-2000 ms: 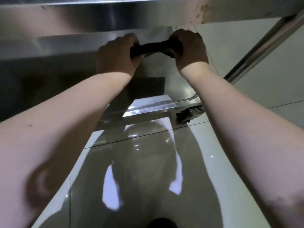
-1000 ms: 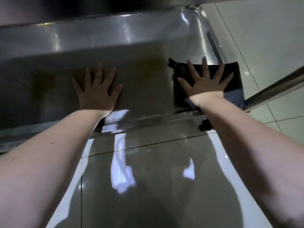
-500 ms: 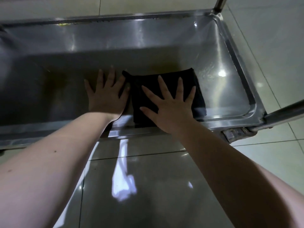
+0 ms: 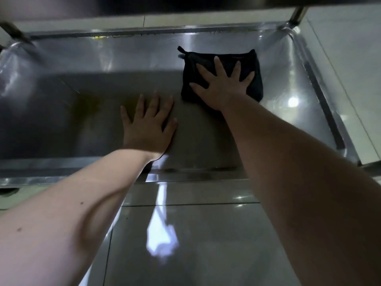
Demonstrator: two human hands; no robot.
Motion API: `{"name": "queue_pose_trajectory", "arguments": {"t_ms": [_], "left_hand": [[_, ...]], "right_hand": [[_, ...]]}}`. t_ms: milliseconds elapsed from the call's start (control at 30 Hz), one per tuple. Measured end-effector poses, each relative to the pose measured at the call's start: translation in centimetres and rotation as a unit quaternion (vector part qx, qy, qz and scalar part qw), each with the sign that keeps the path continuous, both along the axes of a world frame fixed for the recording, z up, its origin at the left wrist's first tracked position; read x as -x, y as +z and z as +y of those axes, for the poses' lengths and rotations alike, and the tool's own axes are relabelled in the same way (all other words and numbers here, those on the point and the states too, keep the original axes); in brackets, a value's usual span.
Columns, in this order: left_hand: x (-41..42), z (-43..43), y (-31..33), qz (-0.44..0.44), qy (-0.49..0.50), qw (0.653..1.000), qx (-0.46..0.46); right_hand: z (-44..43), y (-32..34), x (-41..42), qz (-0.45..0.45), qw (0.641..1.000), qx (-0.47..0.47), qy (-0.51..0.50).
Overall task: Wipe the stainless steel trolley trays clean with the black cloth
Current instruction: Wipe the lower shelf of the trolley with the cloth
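- The left hand (image 4: 148,124) is nearest. Its fingers are spread and flat on the bare floor of the trolley tray (image 4: 82,100), and it holds nothing.
- Just beyond it, to its right, the right hand (image 4: 222,87) presses with spread fingers on the black cloth (image 4: 256,87).
- The cloth lies folded under this hand, its long side across the tray, toward the far right corner. I judge the next stroke belongs to the right hand.

Cloth (image 4: 254,79) in tray (image 4: 321,87) right-rear, under right hand (image 4: 223,87); left hand (image 4: 147,126) on tray front-centre.
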State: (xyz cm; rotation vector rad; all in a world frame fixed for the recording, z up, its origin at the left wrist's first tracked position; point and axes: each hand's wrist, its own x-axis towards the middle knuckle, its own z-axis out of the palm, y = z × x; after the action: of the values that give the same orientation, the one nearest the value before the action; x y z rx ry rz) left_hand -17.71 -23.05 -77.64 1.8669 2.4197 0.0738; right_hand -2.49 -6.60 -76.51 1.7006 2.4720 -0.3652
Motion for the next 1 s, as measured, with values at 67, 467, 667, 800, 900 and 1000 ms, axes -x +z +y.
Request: {"name": "queue_pose_trajectory", "arguments": {"t_ms": [67, 467, 667, 800, 900, 1000], "left_hand": [[-0.1, -0.3, 0.1, 0.0, -0.003, 1.0, 0.001], [-0.4, -0.9, -0.3, 0.004, -0.003, 1.0, -0.007], [-0.1, -0.8, -0.1, -0.005, 0.006, 1.0, -0.011], [0.3, -0.3, 0.0, -0.01, 0.004, 1.0, -0.009], [0.6, 0.0, 0.0, -0.012, 0.008, 1.0, -0.009], [0.6, 0.0, -0.1, -0.015, 0.008, 1.0, -0.012]], "right_hand": [[-1.9, 0.2, -1.4, 0.004, 1.0, 0.014, 0.008], [-16.1, 0.2, -8.1, 0.005, 0.999, -0.012, 0.041], [-3.6, 0.2, -1.4, 0.002, 1.0, 0.002, 0.013], [0.2, 0.2, 1.1, -0.003, 1.0, 0.022, 0.005], [0.4, 0.0, 0.1, -0.003, 1.0, -0.002, 0.024], [1.9, 0.0, -4.2, -0.006, 0.999, -0.03, -0.008]]}}
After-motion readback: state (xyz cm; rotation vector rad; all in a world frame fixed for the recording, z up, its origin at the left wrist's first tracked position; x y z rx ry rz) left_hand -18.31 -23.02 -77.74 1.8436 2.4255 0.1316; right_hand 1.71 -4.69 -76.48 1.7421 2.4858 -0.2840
